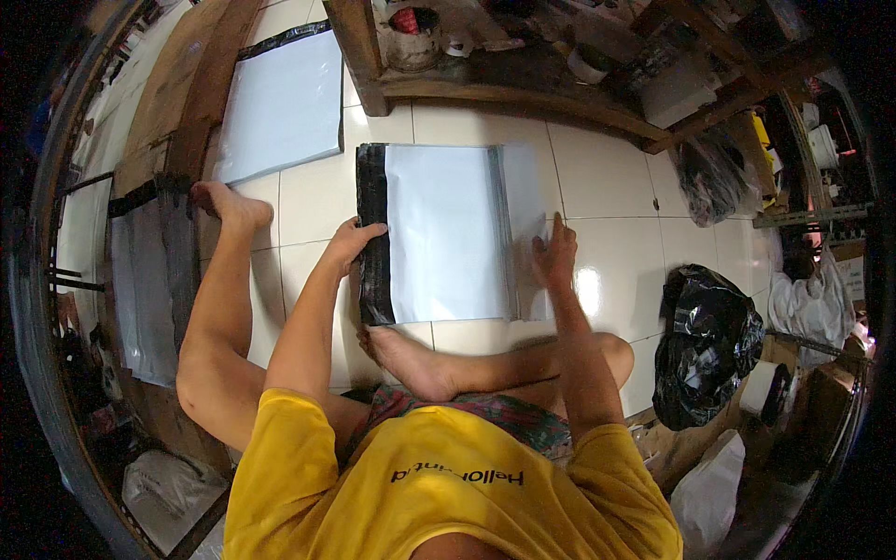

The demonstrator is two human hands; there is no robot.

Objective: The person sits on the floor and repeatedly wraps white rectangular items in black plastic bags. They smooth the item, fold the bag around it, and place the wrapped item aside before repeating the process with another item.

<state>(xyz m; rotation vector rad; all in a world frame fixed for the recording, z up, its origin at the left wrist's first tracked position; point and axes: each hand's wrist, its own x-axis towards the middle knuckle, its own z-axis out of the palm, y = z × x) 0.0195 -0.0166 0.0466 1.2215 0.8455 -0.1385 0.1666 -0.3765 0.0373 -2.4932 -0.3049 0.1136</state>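
Note:
A stack of white plastic mailing bags (443, 233) lies on the tiled floor in front of me, with a black strip (374, 233) down its left side. My left hand (351, 245) grips that left edge, thumb on top of the black strip and the other fingers partly hidden at the side. At the right, a see-through, blurred edge (528, 233) sticks out past the white part. Beside it is my right hand (557, 254), index finger stretched out and thumb apart, touching or very near that edge; a grasp is not visible.
Another stack of white bags (283, 107) lies at the far left beside brown cardboard (177, 84). A wooden shelf (523, 98) with tubs stands ahead. At the right sit a black plastic bag (707, 345) and a white bag (812, 301). My bent legs flank the near stack.

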